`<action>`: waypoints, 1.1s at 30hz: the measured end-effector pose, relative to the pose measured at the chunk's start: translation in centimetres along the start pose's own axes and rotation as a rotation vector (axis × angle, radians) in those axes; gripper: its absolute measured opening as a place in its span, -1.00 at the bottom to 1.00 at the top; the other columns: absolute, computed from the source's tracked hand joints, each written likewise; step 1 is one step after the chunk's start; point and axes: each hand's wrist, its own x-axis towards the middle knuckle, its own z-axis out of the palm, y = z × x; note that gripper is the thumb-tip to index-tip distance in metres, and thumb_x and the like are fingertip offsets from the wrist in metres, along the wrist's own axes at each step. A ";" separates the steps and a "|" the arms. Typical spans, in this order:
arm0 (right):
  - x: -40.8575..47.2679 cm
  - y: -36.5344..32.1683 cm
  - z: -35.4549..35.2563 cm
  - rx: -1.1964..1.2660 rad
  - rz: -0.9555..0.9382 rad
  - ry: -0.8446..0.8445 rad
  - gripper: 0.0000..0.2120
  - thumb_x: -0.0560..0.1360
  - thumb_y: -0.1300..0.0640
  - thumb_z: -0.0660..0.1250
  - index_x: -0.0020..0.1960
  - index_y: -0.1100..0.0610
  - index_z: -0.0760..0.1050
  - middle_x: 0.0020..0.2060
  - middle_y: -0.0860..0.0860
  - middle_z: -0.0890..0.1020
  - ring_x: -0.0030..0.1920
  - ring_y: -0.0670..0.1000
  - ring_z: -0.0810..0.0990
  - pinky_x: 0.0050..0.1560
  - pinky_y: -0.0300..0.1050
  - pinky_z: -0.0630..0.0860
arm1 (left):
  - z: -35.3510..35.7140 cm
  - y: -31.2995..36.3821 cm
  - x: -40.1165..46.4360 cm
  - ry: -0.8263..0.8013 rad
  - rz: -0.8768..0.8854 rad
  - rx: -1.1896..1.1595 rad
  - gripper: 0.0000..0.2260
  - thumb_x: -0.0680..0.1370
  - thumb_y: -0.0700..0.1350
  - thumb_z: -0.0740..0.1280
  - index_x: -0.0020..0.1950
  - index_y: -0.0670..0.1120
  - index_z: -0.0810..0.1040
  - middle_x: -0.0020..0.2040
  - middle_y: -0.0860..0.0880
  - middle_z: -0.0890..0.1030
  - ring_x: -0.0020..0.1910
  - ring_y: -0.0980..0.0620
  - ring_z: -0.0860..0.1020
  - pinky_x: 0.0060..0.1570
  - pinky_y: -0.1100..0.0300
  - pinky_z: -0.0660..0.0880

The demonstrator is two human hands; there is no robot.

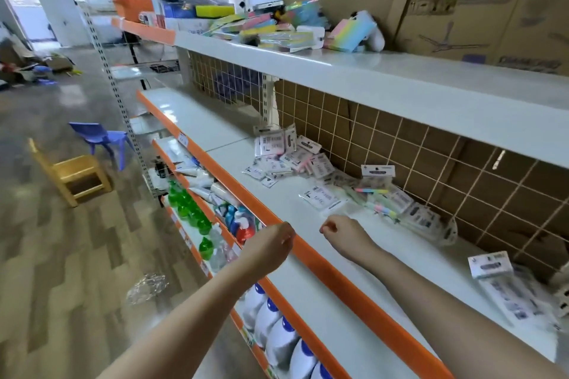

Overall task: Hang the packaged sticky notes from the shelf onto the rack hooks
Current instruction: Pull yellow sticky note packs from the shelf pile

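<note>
Several packaged sticky notes lie loose on the white shelf (308,255): one heap (283,152) at the far end, another (385,197) in the middle, and a pack (495,283) at the near right. Behind them stands the wire grid rack (431,157); I see no hooks on it. My left hand (272,244) hovers at the shelf's orange front edge, fingers curled, holding nothing. My right hand (340,232) is over the shelf just short of the middle heap, fingers curled into a loose fist, also empty.
The top shelf (369,71) carries coloured notepads (277,28) and large cardboard boxes (462,0). Lower shelves hold green bottles (191,209) and white bottles (277,329). A wooden chair (74,174), a blue chair (101,138) and crumpled plastic (146,288) are on the floor at left.
</note>
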 end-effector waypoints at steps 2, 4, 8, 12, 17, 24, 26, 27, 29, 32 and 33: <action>2.6 -0.1 0.4 -0.021 0.012 0.036 -0.76 0.56 0.16 0.13 -0.01 0.15 0.57 0.01 0.02 0.64 0.01 0.04 0.57 -0.01 -0.08 0.51 | -0.5 -1.6 3.3 0.000 0.002 -0.018 -0.79 0.58 -0.17 0.15 0.14 -0.06 0.52 0.09 -0.04 0.59 0.04 -0.03 0.56 0.00 0.09 0.52; 5.1 -0.3 1.0 -0.049 0.022 0.069 -0.78 0.56 0.17 0.14 -0.01 0.16 0.56 0.03 0.05 0.63 0.06 0.06 0.55 0.01 -0.10 0.46 | -1.3 -3.2 6.4 -0.006 -0.006 -0.024 -0.77 0.59 -0.16 0.15 0.18 -0.05 0.51 0.13 -0.03 0.59 0.07 -0.03 0.55 0.03 0.11 0.51; 9.9 -1.1 2.2 -0.111 0.077 0.140 -0.78 0.56 0.17 0.16 0.13 0.15 0.52 0.13 0.11 0.52 0.18 0.12 0.46 0.14 -0.10 0.38 | -2.3 -6.9 12.0 -0.031 0.018 0.015 -0.73 0.58 -0.16 0.17 0.25 -0.04 0.48 0.22 -0.05 0.54 0.18 -0.06 0.50 0.10 0.06 0.48; 14.2 -1.8 3.9 -0.186 0.235 0.119 -0.69 0.54 0.02 0.19 0.23 0.12 0.37 0.26 0.12 0.36 0.29 0.16 0.30 0.27 0.03 0.32 | -3.3 -10.6 17.7 -0.042 0.038 0.055 -0.70 0.58 -0.15 0.18 0.30 -0.02 0.43 0.27 -0.06 0.47 0.25 -0.06 0.42 0.15 0.06 0.42; 17.0 -1.0 6.0 -0.311 0.382 0.137 -0.53 0.53 -0.14 0.18 0.34 0.08 0.28 0.38 0.09 0.25 0.38 0.14 0.19 0.32 0.04 0.19 | -3.4 -13.6 23.2 -0.041 0.145 0.153 -0.69 0.57 -0.17 0.19 0.31 -0.08 0.40 0.29 -0.08 0.43 0.29 -0.09 0.36 0.14 0.04 0.38; 17.8 -0.2 6.9 -0.397 0.387 0.312 -0.49 0.54 -0.18 0.18 0.42 0.00 0.28 0.38 -0.02 0.35 0.39 0.04 0.25 0.31 -0.12 0.19 | -0.8 -13.9 25.9 0.048 0.195 0.307 -0.61 0.57 0.09 0.22 0.33 -0.05 0.35 0.34 -0.04 0.35 0.37 -0.07 0.25 0.34 0.03 0.20; 18.2 -0.3 7.1 -0.464 0.422 0.321 -0.50 0.54 -0.20 0.16 0.41 0.00 0.30 0.36 -0.02 0.38 0.38 0.04 0.28 0.28 -0.09 0.26 | -0.2 -13.3 25.6 0.087 0.235 0.382 -0.61 0.55 0.10 0.24 0.31 -0.04 0.36 0.32 -0.04 0.35 0.35 -0.08 0.27 0.30 0.01 0.21; 18.3 -0.6 7.2 -0.516 0.437 0.316 -0.50 0.55 -0.21 0.14 0.40 0.01 0.31 0.35 -0.01 0.40 0.36 0.05 0.31 0.26 -0.08 0.29 | 0.1 -12.9 25.3 0.090 0.253 0.423 -0.63 0.56 0.09 0.23 0.31 -0.05 0.38 0.32 -0.04 0.35 0.35 -0.08 0.28 0.29 0.00 0.23; 18.8 -1.3 7.6 -0.614 0.472 0.308 -0.51 0.56 -0.20 0.11 0.37 0.06 0.33 0.32 0.02 0.43 0.32 0.09 0.36 0.21 -0.07 0.33 | 0.4 -12.1 24.5 0.090 0.287 0.490 -0.69 0.57 0.02 0.21 0.27 -0.07 0.45 0.33 -0.07 0.41 0.33 -0.09 0.35 0.25 -0.01 0.30; 19.1 -3.2 7.6 -0.711 0.535 0.328 -0.56 0.55 -0.18 0.19 0.23 0.13 0.47 0.14 0.08 0.56 0.15 0.15 0.51 0.05 -0.02 0.47 | -0.5 -11.0 23.7 0.053 0.426 0.552 -0.78 0.31 -0.01 0.51 -0.12 -0.07 0.68 -0.03 -0.10 0.64 -0.03 -0.09 0.60 -0.07 0.09 0.53; 19.0 -3.9 7.5 -0.746 0.545 0.341 -0.59 0.53 -0.18 0.24 0.14 0.13 0.54 0.04 0.07 0.61 0.06 0.15 0.57 -0.04 -0.03 0.52 | -0.9 -10.8 23.6 0.066 0.471 0.563 -0.75 0.22 0.01 0.56 -0.19 -0.08 0.68 -0.13 -0.09 0.63 -0.10 -0.08 0.61 -0.14 0.12 0.54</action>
